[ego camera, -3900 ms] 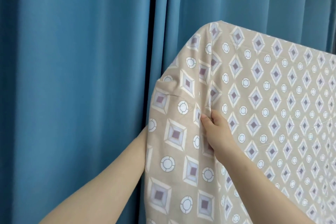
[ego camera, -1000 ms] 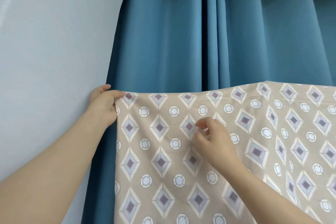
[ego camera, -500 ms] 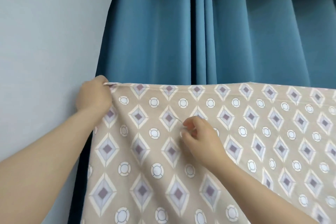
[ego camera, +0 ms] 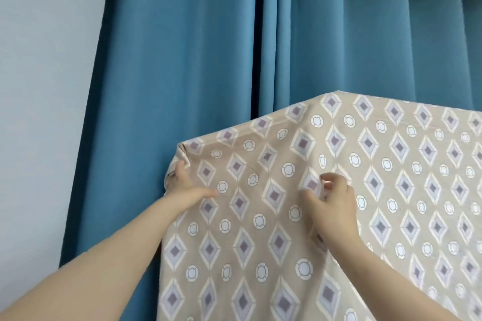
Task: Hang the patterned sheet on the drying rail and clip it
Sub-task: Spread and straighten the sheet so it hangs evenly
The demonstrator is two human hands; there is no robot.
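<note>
1. Hanging in front of a blue curtain [ego camera: 182, 60], the patterned sheet [ego camera: 391, 190] is beige with diamonds and rings. It falls from a raised top fold that peaks near the middle and slopes down to the left.
2. Whatever carries that fold is hidden under the cloth, so the rail itself cannot be made out.
3. The left hand [ego camera: 187, 185] is at the sheet's upper left corner. Its fingers are tucked into the bunched cloth there, grasping it, and the thumb lies stretched across the front.
4. The right hand [ego camera: 333, 206] is further right on the front face, below the top fold. Its curled fingers and thumb pinch a small ridge of the fabric.
5. A pale wall [ego camera: 39, 86] shows beside the curtain's left edge.
</note>
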